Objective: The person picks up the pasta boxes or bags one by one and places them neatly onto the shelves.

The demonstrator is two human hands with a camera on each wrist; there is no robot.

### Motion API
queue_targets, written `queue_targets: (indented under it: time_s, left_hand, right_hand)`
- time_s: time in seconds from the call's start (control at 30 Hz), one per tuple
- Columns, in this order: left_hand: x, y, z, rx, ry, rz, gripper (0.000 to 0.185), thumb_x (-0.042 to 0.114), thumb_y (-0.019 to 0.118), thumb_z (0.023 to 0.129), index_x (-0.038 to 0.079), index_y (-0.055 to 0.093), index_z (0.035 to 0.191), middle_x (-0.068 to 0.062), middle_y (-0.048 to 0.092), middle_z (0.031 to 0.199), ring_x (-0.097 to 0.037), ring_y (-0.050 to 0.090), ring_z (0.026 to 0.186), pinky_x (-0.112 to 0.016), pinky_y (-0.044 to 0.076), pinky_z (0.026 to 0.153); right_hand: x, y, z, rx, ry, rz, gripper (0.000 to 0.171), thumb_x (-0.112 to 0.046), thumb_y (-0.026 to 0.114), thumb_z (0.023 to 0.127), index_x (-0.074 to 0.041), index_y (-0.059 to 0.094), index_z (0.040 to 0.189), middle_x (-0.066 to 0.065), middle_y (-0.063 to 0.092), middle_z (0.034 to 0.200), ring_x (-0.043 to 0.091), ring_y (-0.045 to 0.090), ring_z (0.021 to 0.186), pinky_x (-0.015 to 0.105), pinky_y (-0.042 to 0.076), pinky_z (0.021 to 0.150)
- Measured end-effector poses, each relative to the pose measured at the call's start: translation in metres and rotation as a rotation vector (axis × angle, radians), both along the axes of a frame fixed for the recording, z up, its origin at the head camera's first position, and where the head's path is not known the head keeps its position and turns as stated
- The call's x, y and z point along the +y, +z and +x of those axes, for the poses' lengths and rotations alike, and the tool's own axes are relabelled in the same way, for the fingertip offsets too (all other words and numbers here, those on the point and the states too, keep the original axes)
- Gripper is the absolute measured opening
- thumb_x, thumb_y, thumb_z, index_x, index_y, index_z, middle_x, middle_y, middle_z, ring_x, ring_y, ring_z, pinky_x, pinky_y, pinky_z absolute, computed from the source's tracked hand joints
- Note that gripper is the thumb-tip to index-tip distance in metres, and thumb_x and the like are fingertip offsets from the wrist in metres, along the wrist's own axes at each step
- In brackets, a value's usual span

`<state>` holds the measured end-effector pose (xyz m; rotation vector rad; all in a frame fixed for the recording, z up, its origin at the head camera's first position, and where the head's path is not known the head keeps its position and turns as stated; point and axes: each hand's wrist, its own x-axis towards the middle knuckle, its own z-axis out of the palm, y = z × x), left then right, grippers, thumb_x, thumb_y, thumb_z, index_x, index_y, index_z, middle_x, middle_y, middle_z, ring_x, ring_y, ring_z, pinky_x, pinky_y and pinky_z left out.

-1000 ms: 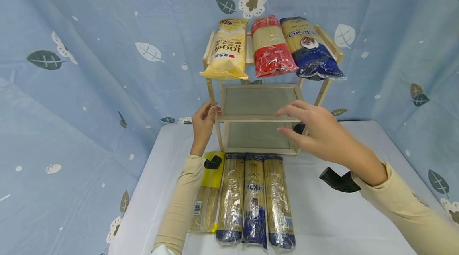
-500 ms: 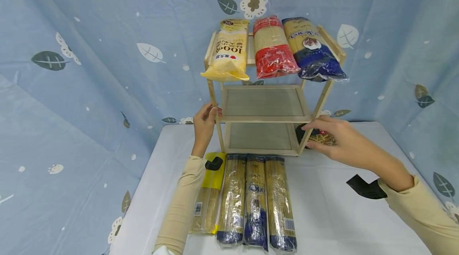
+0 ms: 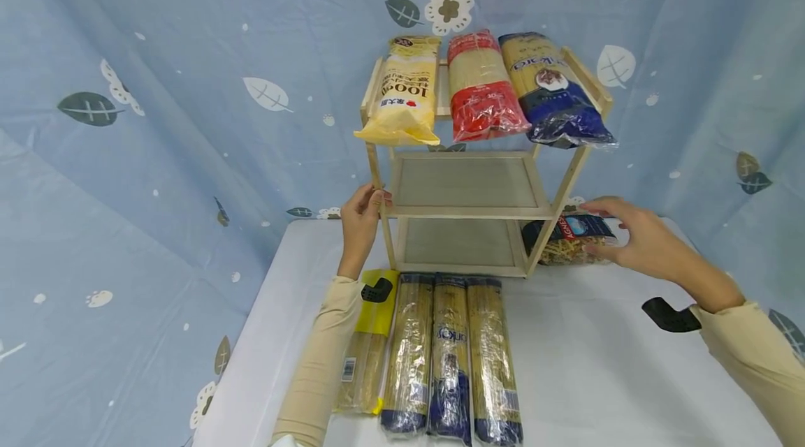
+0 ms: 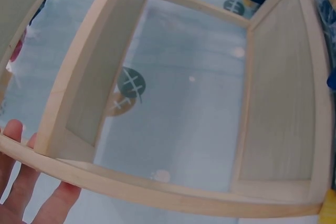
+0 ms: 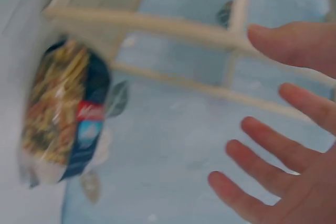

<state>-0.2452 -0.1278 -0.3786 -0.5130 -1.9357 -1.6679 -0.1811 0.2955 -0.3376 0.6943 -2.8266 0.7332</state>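
My left hand (image 3: pixel 361 227) grips the left front post of a wooden shelf rack (image 3: pixel 472 212). In the left wrist view its fingers (image 4: pixel 58 200) lie along the rack's side rail. Out to the right, my right hand (image 3: pixel 650 244) is stretched with fingers apart and holds nothing. Nearest to it is a bag of short pasta (image 3: pixel 581 243) with a dark blue and red label, lying by the rack's right foot and partly behind the post. The right wrist view has the bag (image 5: pixel 60 108) apart from the spread fingers, slightly blurred.
On the top shelf lie a yellow pasta packet (image 3: pixel 405 94), a red one (image 3: pixel 484 91) and a blue one (image 3: pixel 553 87). In front of the rack, several long spaghetti packs (image 3: pixel 449 349) lie side by side on the white table (image 3: pixel 585 377). A patterned blue curtain (image 3: pixel 189 49) hangs behind.
My right hand has moved right, from before the middle shelf, past the right front post, to beside the short pasta bag, which shows more now. The left hand stays on its post.
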Motion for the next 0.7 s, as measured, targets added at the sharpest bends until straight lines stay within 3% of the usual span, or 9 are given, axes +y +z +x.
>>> queue_targets:
  time_s: [0.3, 0.6, 0.7]
  left_hand:
    - [-0.001, -0.001, -0.001, 0.011, 0.004, -0.005, 0.022, 0.004, 0.051, 0.098, -0.010, 0.062, 0.110, -0.029, 0.065, 0.093, -0.043, 0.062, 0.082, -0.057, 0.047, 0.061]
    - [-0.001, -0.002, 0.000, 0.027, 0.026, -0.033, 0.020, 0.002, 0.052, 0.097, -0.009, 0.063, 0.109, -0.029, 0.065, 0.090, -0.042, 0.061, 0.080, -0.045, 0.046, 0.057]
    - [-0.001, -0.002, 0.000, 0.034, 0.029, -0.043, 0.019, 0.000, 0.052, 0.096, -0.009, 0.063, 0.110, -0.028, 0.066, 0.090, -0.042, 0.062, 0.079, -0.047, 0.047, 0.056]
  right_hand:
    - [0.029, -0.030, -0.039, -0.036, -0.107, 0.072, 0.073, -0.020, 0.080, 0.074, -0.003, 0.046, 0.135, 0.031, 0.040, 0.133, 0.055, 0.039, 0.115, 0.073, 0.034, 0.079]
    - [0.046, -0.075, -0.086, -0.052, -0.086, 0.150, 0.085, -0.019, 0.084, 0.067, 0.000, 0.040, 0.138, 0.038, 0.037, 0.129, 0.059, 0.035, 0.112, 0.075, 0.032, 0.080]
    - [0.049, -0.088, -0.098, -0.067, -0.088, 0.188, 0.093, -0.018, 0.087, 0.063, 0.000, 0.036, 0.139, 0.040, 0.032, 0.132, 0.061, 0.030, 0.116, 0.076, 0.030, 0.082]
